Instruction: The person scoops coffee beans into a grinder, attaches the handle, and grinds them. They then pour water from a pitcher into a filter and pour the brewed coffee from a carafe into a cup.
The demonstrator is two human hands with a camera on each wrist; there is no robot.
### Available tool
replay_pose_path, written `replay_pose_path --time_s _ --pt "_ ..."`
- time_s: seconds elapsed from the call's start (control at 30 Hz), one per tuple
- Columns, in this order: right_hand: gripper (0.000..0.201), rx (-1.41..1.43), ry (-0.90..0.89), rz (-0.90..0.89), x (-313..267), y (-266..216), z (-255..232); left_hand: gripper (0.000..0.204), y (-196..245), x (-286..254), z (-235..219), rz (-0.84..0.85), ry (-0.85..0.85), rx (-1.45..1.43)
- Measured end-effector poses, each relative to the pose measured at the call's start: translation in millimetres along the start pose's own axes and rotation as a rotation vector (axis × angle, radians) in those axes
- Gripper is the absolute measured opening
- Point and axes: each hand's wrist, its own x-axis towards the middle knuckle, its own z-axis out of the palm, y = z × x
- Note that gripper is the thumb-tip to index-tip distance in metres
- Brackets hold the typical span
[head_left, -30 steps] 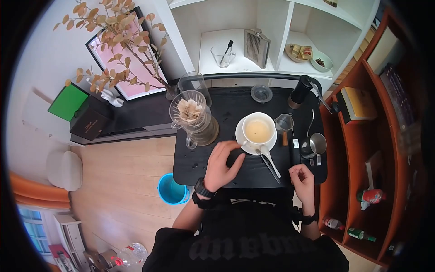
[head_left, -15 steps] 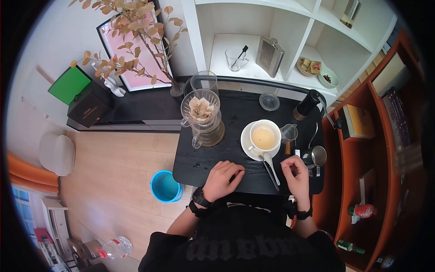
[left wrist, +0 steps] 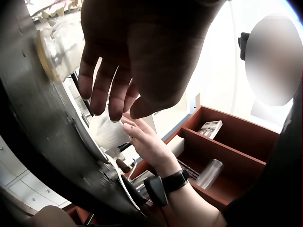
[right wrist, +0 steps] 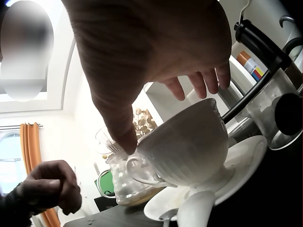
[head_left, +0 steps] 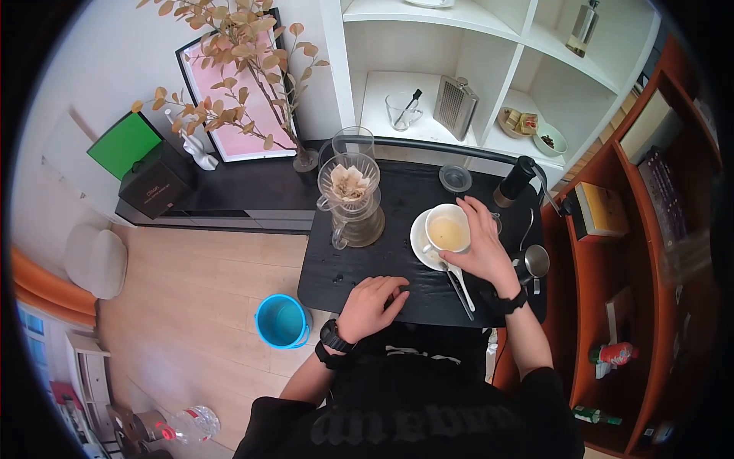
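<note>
Currently my right grip (head_left: 483, 251) is spread loosely round the cup (head_left: 446, 232), contact unclear; left grip (head_left: 372, 307) relaxed near the edge. Cup's on a saucer (head_left: 417, 239), black surface (head_left: 340, 271). Blue bucket (head_left: 283, 323) on the floor (head_left: 191, 294), white shelf (head_left: 514, 73) beyond.

"Your cup (right wrist: 182, 146), colour?"
"White, ribbed pattern. Your drink (head_left: 446, 231), pale yellow. Saucer (head_left: 417, 234), white."
"Your table (head_left: 336, 294)?"
"Black."
"Clothes?"
"Your shirt (head_left: 409, 402): black, darkly lettered. Left watch (head_left: 332, 336), black."
"Around you?"
"Bucket (head_left: 264, 329), bright blue. Curtain (head_left: 53, 287), orange. Bookshelf (head_left: 556, 294), reddish brown. Floor (head_left: 191, 291), pale tan. Picture (head_left: 237, 141), pink, black-framed."
</note>
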Motion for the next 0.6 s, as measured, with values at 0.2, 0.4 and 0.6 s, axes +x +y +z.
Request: replay_pose_path --time_s 0.2,0.4,0.6 --pt "0.113 -0.061 -0.217 -0.003 20.2 7.5 10.3 0.02 9.8 -21.2 -1.0 -0.027 0.009 -0.037" --pt "0.102 -0.166 -0.274 -0.01 26.9 -1.1 12.1 0.018 16.4 -46.6 -4.9 -0.062 0.026 -0.065" --pt "0.106 -0.152 -0.309 -0.001 34.5 1.8 15.1 0.018 18.9 -69.3 -1.9 -0.081 0.041 -0.089"
